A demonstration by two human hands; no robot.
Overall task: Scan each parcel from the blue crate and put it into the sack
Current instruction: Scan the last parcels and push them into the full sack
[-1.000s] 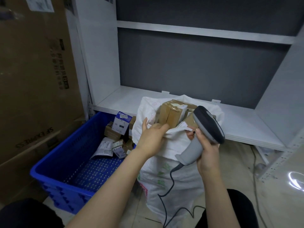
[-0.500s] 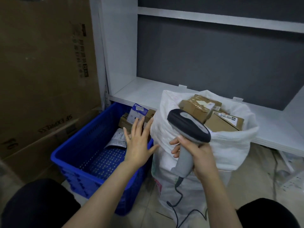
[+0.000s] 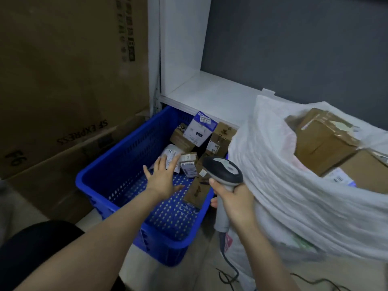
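Note:
A blue crate [image 3: 100,171] stands on the floor at centre left, with several parcels piled in its far right corner: a white and blue box [image 3: 199,128], brown cartons [image 3: 221,137] and a flat white mailer [image 3: 171,155]. My left hand [image 3: 162,178] hovers inside the crate with fingers spread, fingertips at the white mailer, holding nothing. My right hand [image 3: 234,199] grips a grey and black barcode scanner [image 3: 223,172] over the crate's right rim. The white sack [image 3: 283,185] stands at right, open, with brown boxes [image 3: 323,139] inside.
A white shelf unit [image 3: 210,91] runs behind the crate and sack. Large cardboard cartons [image 3: 63,80] lean at left, close to the crate. The scanner's cable [image 3: 231,267] trails on the floor in front of the sack.
My left hand left the sack's rim and reached left and down into the crate toward the parcels. The scanner swung left with my right hand, and the view turned toward the crate.

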